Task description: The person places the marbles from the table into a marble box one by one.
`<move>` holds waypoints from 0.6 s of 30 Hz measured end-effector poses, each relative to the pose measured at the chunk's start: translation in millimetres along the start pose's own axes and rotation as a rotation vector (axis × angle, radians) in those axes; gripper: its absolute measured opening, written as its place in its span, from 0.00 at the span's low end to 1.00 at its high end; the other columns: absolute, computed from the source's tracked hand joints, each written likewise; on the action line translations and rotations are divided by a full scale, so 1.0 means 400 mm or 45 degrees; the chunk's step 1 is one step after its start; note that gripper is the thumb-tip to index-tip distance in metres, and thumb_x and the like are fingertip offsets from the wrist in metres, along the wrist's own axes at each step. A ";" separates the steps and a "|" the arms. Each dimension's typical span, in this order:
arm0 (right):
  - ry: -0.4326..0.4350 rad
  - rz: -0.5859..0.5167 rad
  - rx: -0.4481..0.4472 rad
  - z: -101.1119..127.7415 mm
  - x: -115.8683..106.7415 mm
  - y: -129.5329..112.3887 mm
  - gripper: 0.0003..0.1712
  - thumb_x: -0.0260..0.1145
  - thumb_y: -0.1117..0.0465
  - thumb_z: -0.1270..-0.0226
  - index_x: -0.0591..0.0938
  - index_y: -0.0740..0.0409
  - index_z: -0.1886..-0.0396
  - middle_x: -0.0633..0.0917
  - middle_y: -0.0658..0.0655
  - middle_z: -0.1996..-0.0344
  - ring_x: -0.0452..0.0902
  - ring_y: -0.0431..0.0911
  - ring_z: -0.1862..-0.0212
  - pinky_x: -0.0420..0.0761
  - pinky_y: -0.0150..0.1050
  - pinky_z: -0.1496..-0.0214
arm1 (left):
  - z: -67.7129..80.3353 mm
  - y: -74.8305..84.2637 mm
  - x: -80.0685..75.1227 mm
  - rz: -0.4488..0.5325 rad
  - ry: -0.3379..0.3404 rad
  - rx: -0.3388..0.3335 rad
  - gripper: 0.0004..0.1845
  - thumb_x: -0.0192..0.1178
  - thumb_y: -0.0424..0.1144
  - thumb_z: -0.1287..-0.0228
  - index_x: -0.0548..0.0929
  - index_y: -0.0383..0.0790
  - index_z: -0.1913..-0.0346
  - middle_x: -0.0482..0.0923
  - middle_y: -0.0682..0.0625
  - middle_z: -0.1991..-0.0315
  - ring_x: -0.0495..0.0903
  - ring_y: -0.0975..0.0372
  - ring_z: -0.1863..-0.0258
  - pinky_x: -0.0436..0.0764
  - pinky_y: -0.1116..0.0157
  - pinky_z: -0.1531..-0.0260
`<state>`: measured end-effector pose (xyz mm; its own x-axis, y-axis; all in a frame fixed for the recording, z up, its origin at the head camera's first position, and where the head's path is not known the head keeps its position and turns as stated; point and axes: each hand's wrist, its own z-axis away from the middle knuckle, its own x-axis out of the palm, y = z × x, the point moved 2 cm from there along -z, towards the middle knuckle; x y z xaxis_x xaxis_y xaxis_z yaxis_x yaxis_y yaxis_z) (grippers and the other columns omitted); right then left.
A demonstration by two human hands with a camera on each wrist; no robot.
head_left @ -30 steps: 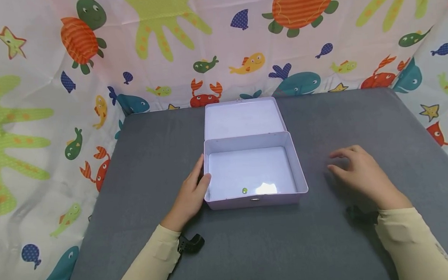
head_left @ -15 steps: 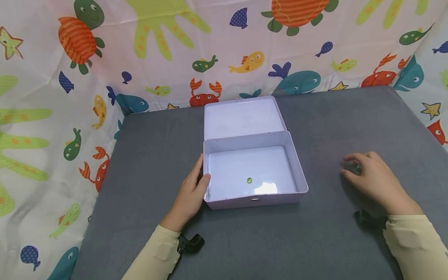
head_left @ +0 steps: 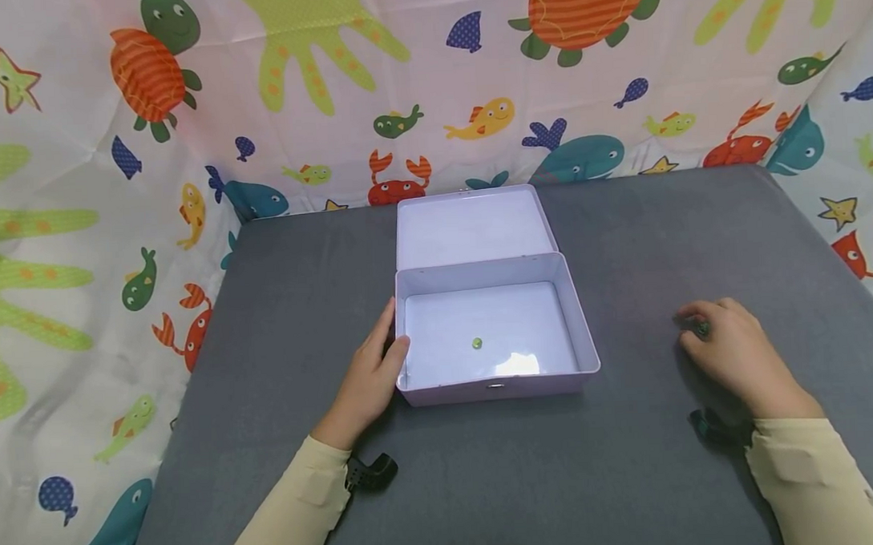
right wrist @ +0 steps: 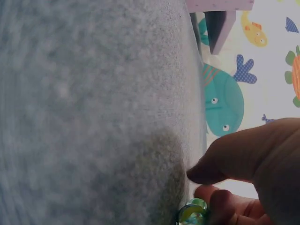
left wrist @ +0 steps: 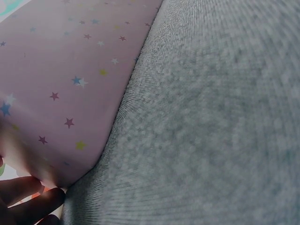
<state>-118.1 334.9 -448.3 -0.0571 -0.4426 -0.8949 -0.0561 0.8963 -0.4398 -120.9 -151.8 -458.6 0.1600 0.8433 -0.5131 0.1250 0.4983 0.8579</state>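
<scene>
An open pale lilac tin box (head_left: 587, 331) sits mid-table with its lid (head_left: 474, 227) laid back. A small green marble (head_left: 477, 344) lies on the box floor. My left hand (head_left: 371, 377) rests against the box's left wall, thumb at the rim; the left wrist view shows that star-printed wall (left wrist: 61, 89). My right hand (head_left: 731, 350) lies on the grey cloth to the right of the box, fingers curled, pinching a second green marble (head_left: 701, 326), which also shows in the right wrist view as a green marble (right wrist: 192, 211) at the fingertips (right wrist: 208, 171).
A grey cloth-covered table (head_left: 631, 474) fills the scene. A sea-creature printed curtain (head_left: 80, 197) hangs behind and along both sides. Black wrist-camera mounts (head_left: 371, 472) sit at both sleeves.
The marble in the box rolled from the front wall toward the middle. My right hand shifted right and closed its fingers on a second marble on the cloth.
</scene>
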 end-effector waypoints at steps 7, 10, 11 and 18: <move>0.013 0.007 -0.058 -0.006 0.007 -0.001 0.15 0.63 0.72 0.42 0.85 0.74 0.55 0.82 0.74 0.63 0.78 0.67 0.61 0.74 0.64 0.61 | -0.001 -0.007 -0.001 -0.007 0.006 0.002 0.35 0.45 0.53 0.16 0.49 0.53 0.13 0.51 0.56 0.16 0.51 0.58 0.17 0.54 0.46 0.20; 0.027 0.013 -0.034 -0.002 0.008 -0.003 0.15 0.63 0.71 0.40 0.85 0.71 0.53 0.81 0.73 0.61 0.77 0.66 0.60 0.73 0.63 0.62 | -0.001 -0.006 -0.001 -0.003 0.005 -0.006 0.35 0.45 0.53 0.16 0.49 0.56 0.13 0.50 0.57 0.16 0.51 0.59 0.17 0.54 0.47 0.20; 0.030 0.021 -0.009 0.002 0.008 -0.004 0.16 0.63 0.71 0.39 0.85 0.70 0.52 0.80 0.73 0.60 0.77 0.65 0.60 0.73 0.61 0.64 | -0.001 -0.006 -0.001 -0.002 0.002 -0.008 0.35 0.45 0.53 0.16 0.48 0.57 0.13 0.50 0.57 0.16 0.51 0.59 0.17 0.54 0.47 0.20; -0.020 0.101 0.153 0.014 0.000 0.005 0.22 0.61 0.61 0.28 0.79 0.66 0.39 0.71 0.74 0.52 0.75 0.65 0.62 0.73 0.58 0.72 | -0.003 -0.006 0.000 0.005 0.004 -0.005 0.35 0.46 0.52 0.16 0.49 0.57 0.14 0.52 0.55 0.16 0.52 0.59 0.17 0.55 0.47 0.20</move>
<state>-112.6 337.0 -449.6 -0.0412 -0.3708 -0.9278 0.0675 0.9254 -0.3729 -122.5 -152.6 -460.5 0.1571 0.8460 -0.5095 0.1206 0.4956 0.8602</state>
